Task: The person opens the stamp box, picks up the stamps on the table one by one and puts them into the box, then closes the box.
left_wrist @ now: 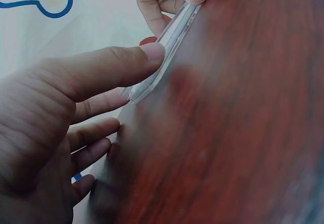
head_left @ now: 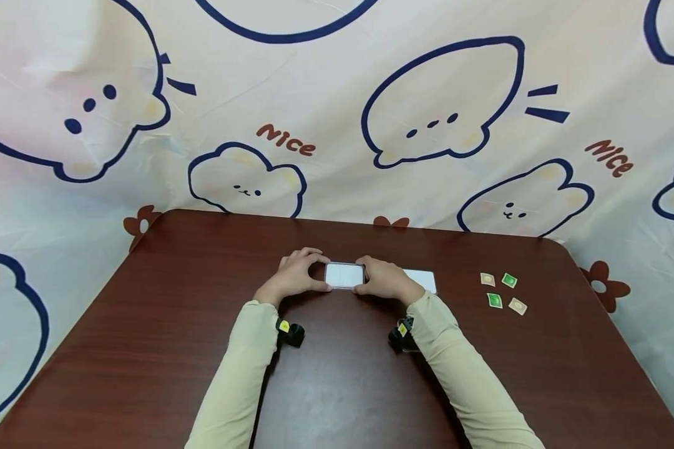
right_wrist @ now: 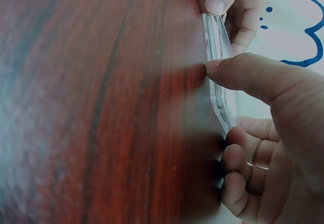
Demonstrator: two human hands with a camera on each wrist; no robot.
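Observation:
Both hands hold a small flat clear plastic case [head_left: 344,275] with something white inside, close over the table. At its left end the left hand [head_left: 296,274] pinches it, thumb along the near edge and index finger on the far side. The right hand [head_left: 390,279] pinches the opposite end the same way. In the left wrist view the case [left_wrist: 174,44] shows its thin layered edge, with the left thumb pressed on it. The right wrist view shows the right thumb on the case's [right_wrist: 218,82] near edge and the other fingers curled beyond its end.
A white flat rectangle [head_left: 424,279] lies on the brown table [head_left: 337,374], partly hidden behind the right hand. Farther right lie two small green cards [head_left: 509,280] and two beige ones [head_left: 518,306]. A patterned curtain [head_left: 337,93] hangs behind the table's far edge.

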